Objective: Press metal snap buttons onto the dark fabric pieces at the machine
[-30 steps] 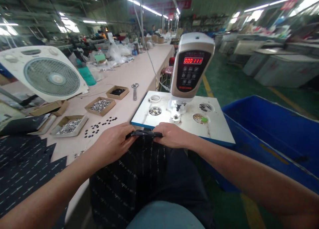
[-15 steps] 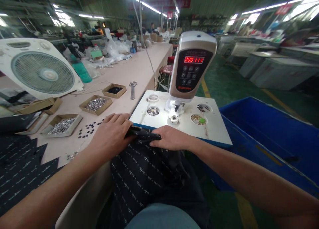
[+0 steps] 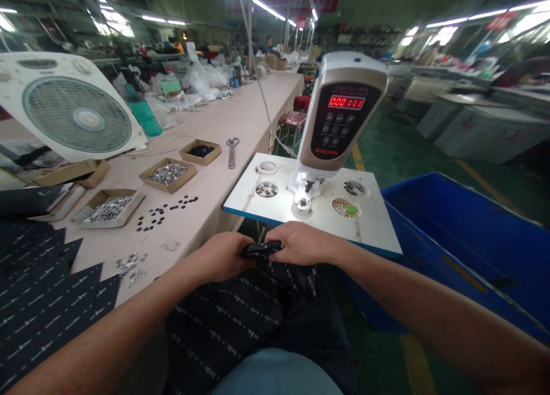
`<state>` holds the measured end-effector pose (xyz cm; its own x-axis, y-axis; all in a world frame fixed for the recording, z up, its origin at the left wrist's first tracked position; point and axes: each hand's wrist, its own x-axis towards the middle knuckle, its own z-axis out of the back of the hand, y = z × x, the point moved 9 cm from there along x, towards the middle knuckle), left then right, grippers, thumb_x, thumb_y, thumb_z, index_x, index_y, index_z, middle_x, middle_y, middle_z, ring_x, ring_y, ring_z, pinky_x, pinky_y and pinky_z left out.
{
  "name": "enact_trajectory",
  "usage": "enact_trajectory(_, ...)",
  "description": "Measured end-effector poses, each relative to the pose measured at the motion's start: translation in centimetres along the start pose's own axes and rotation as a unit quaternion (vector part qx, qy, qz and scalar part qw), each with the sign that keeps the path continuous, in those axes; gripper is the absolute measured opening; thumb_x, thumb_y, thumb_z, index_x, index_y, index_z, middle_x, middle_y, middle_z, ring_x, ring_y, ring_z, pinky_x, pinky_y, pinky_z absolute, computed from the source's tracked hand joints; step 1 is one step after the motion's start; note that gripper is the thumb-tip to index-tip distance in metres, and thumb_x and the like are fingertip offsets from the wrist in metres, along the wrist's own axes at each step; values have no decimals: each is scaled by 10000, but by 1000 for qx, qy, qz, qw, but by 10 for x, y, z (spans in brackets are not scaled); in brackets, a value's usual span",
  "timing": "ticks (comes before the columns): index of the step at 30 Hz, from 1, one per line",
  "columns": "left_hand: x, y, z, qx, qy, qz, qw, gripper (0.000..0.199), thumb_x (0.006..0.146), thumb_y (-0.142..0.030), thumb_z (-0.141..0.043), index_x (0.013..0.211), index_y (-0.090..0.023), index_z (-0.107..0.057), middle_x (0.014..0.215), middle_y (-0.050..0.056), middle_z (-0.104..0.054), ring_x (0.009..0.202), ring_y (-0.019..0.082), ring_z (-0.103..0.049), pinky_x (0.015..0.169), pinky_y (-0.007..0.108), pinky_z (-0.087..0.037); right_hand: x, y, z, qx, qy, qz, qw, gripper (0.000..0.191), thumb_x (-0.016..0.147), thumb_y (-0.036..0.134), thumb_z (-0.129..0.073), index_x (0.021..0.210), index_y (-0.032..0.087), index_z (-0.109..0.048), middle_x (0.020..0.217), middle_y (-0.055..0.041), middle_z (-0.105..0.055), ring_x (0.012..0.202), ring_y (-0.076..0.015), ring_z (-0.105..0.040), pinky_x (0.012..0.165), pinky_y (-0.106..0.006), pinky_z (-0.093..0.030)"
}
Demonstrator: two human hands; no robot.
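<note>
A black fabric piece with rows of white lettering (image 3: pixel 232 315) hangs over my lap, its folded edge stretched between both hands. My left hand (image 3: pixel 227 254) is closed on the left end of that fold, and my right hand (image 3: pixel 296 243) pinches the other end. Both are in front of the near edge of a white machine table (image 3: pixel 279 211), slightly below it. On this table stands a snap-fastening machine (image 3: pixel 339 114) with a red display, its lit lower die (image 3: pixel 301 206) just beyond my right hand. Round wells in the tabletop hold small metal parts (image 3: pixel 344 207).
Boxes of silver metal parts (image 3: pixel 112 208), loose black snap caps (image 3: pixel 150 217) and an adjustable wrench (image 3: pixel 232 152) lie on the left bench. A box fan (image 3: pixel 86 117) stands behind them. More printed black fabric (image 3: pixel 43 292) is at left, a blue bin (image 3: pixel 464 234) at right.
My left hand has moved right and down from the bench edge, closer to my right hand. The fabric fold has come with it. The view has shifted slightly.
</note>
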<state>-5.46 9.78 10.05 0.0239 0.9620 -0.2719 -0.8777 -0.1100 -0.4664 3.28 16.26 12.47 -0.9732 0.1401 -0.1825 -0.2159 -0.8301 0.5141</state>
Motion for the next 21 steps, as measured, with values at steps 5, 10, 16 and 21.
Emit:
enact_trajectory(5,2,9,-6,-163,16,-6,986,111,783,-277,-589,801,-182,-643,736,-17,-618,703,152,-554,625,263,-364,0,-12,-1,111,-17,-10,994,134,873,287,-609,849,170,-672,800,-8,-642,754,-154,-574,652,-237,-365)
enact_trajectory(10,-1,11,-26,-346,105,-21,932,204,805,-286,-602,955,-168,-671,828,2,-649,737,154,-560,674,269,-405,3,-19,-10,207,9,-42,977,104,815,225,-578,843,165,-658,748,21,-603,692,-132,-543,608,-218,-379)
enact_trajectory(16,-4,9,-36,-421,121,-10,899,226,813,-311,-626,981,-165,-666,817,-4,-641,707,144,-536,666,266,-406,6,-25,-15,205,12,-76,976,118,778,275,-617,803,168,-660,709,26,-602,674,-135,-542,587,-223,-364)
enact_trajectory(21,-3,12,-41,-432,102,0,896,191,826,-342,-634,890,-162,-644,759,-13,-593,671,124,-494,629,253,-388,7,-26,-21,194,30,-54,979,218,722,361,-738,804,176,-657,723,29,-612,695,-144,-563,590,-223,-358)
